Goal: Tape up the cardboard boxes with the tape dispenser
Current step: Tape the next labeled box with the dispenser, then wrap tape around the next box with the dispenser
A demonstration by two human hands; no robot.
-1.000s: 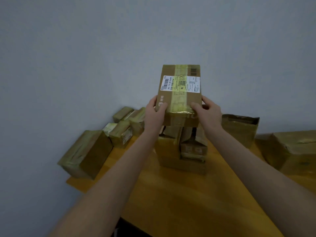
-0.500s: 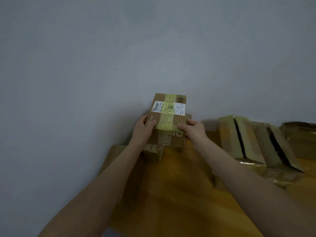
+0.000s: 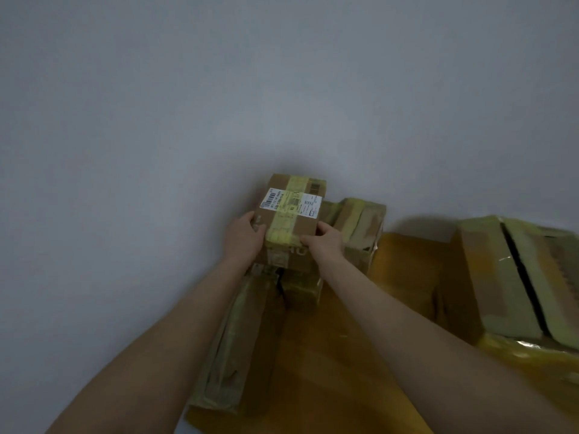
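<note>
I hold a small taped cardboard box (image 3: pixel 293 211) with a white shipping label and a yellow tape strip down its top. My left hand (image 3: pixel 242 239) grips its left side and my right hand (image 3: pixel 326 241) grips its near right corner. The box rests on top of a stack of other boxes (image 3: pixel 300 286) against the wall at the table's far left. No tape dispenser is in view.
A long flat taped box (image 3: pixel 232 349) lies along the wooden table's (image 3: pixel 344 355) left edge. Another taped box (image 3: pixel 360 230) stands right of the stack. A large box with a dark open seam (image 3: pixel 517 274) sits at the right. A grey wall backs everything.
The box has come down from raised in front of the wall onto the stack by the wall. My view has tilted and shifted, so the large box now shows at right.
</note>
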